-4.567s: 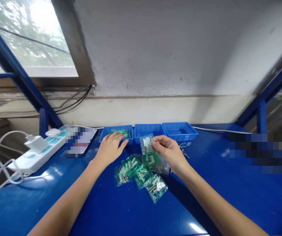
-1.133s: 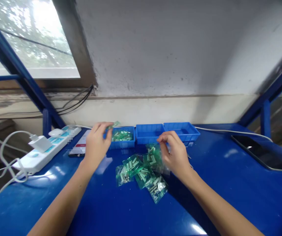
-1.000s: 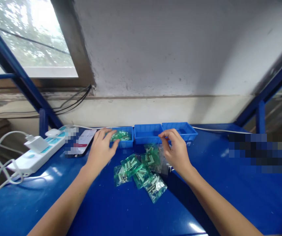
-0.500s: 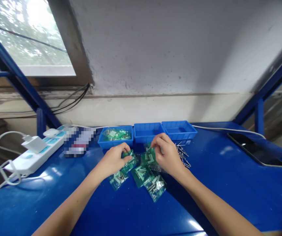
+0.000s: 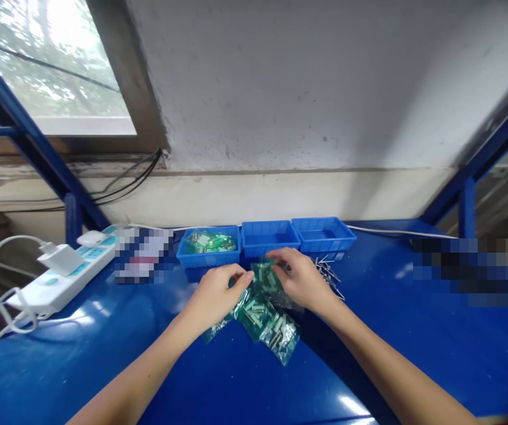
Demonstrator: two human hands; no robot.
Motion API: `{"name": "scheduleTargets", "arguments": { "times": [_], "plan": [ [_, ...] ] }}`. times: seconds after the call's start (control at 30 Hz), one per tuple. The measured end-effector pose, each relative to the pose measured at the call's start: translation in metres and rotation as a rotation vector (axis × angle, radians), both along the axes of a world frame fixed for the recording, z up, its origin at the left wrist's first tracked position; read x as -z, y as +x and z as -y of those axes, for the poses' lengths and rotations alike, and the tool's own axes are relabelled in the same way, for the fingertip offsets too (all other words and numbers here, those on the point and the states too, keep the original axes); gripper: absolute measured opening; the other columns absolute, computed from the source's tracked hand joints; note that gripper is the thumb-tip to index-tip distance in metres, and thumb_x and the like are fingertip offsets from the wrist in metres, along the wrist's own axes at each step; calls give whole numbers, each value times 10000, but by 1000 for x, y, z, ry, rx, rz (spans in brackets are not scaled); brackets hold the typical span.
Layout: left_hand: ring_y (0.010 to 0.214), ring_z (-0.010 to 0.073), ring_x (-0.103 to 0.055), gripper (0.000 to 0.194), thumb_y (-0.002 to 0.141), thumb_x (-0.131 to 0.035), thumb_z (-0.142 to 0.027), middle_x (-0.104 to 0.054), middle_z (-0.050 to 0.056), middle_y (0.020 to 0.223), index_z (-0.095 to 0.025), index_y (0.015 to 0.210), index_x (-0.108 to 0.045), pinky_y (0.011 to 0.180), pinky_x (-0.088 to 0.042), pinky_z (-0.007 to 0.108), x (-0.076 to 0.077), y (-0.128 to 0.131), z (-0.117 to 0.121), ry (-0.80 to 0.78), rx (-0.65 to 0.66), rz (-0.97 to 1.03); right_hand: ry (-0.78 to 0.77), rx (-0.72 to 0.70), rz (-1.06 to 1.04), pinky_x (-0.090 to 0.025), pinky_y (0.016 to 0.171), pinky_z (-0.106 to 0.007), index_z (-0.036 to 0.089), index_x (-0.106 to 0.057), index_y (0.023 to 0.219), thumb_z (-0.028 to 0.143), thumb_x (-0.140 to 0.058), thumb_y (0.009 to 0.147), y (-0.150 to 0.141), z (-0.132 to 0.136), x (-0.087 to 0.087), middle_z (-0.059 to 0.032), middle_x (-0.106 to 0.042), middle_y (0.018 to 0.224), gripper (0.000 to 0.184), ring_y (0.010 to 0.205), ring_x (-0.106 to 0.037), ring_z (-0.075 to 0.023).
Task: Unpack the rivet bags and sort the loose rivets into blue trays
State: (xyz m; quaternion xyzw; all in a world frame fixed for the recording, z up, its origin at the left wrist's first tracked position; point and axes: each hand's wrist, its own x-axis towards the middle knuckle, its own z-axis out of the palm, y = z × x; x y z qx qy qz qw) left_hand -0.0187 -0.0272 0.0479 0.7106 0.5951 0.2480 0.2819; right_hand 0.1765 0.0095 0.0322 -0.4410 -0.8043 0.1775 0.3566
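Small green clear plastic bags holding pale plugs and metal pieces lie in a loose group at the middle of the blue table. My right hand (image 5: 302,278) has its curled fingers on the upper bag (image 5: 263,277) and grips its right side. My left hand (image 5: 222,292) is closed beside that bag, thumb tip near its left edge; what its fingers hold, if anything, is hidden. Below lie one bag (image 5: 254,314), a second bag (image 5: 282,337) at the front, and one bag (image 5: 217,328) partly under my left hand. Loose metal screws or nails (image 5: 327,273) are piled beyond my right hand.
At the back stand a blue bin (image 5: 209,258) with filled bags, a middle blue bin (image 5: 269,227) and a right blue bin (image 5: 325,243). A white power strip (image 5: 57,289) with a charger and cable lies left. Blurred items lie on both sides.
My left hand has moved right, toward the upper bag. My right hand has shifted slightly, and the upper bag shows more fully between the hands.
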Motion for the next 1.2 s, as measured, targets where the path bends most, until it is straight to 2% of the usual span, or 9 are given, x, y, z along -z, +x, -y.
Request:
{"name": "scheduleTargets", "arguments": {
  "times": [0.17,0.27,0.47,0.6,0.73,0.83,0.97,1.07,1.2],
  "plan": [
    [471,80,-387,537,850,-352,-608,-549,13,671,-148,830,-629,440,-260,218,0,3,1,-427,-75,624,237,-74,-208,-454,715,-313,192,-615,894,113,-462,854,-11,17,-7,-43,-589,834,176,806,-542,-164],
    [508,83,-446,380,802,-520,-531,-530,-4,682,-154,806,-570,454,-323,210,5,0,-4,-387,-129,825,319,-182,-148,-459,754,-349,200,-624,921,83,-448,843,-17,25,-4,-73,-563,929,225,892,-520,-186],
    [662,129,-537,123,838,-546,-292,-573,9,763,-180,858,-595,604,-446,255,11,2,0,349,-80,359,69,-23,-206,-432,842,-392,173,-658,872,252,-546,818,-20,24,-4,-87,-530,950,148,939,-516,-214],
    [820,162,-555,163,876,-480,-161,-611,44,881,-195,928,-631,751,-457,305,18,6,7,654,159,72,-258,9,-349,-383,524,-250,172,-577,634,417,-471,865,-18,20,-9,18,-447,592,353,564,-449,-120],
    [832,173,-555,161,884,-482,-203,-621,48,883,-197,902,-642,794,-450,330,20,9,7,538,220,84,-148,39,-313,-347,491,-235,171,-581,620,329,-503,851,-20,20,-5,26,-437,563,291,524,-425,-108],
    [840,185,-585,268,895,-455,-381,-634,64,890,-170,884,-619,733,-476,304,16,8,3,221,59,416,59,-25,-276,-437,612,-260,186,-675,854,219,-478,865,-21,23,-1,-30,-559,760,200,669,-535,-133],
    [790,182,-597,434,883,-369,-538,-625,65,845,-157,877,-578,623,-477,265,11,3,-4,-82,-109,809,239,-117,-226,-493,710,-306,241,-671,1018,106,-418,860,-21,24,4,-78,-543,986,328,849,-570,-158],
    [693,146,-567,268,826,-538,-436,-590,17,752,-169,820,-563,607,-459,248,10,0,-6,28,-128,692,248,-85,-217,-503,724,-331,237,-680,995,75,-420,827,-21,24,7,-97,-497,1078,350,925,-554,-178],
    [708,142,-556,128,843,-541,-292,-597,28,824,-188,889,-600,625,-465,261,14,2,0,438,-17,317,32,-5,-296,-488,782,-344,195,-698,879,206,-508,831,-20,23,1,-97,-512,1026,196,941,-551,-194]
  ]
}}
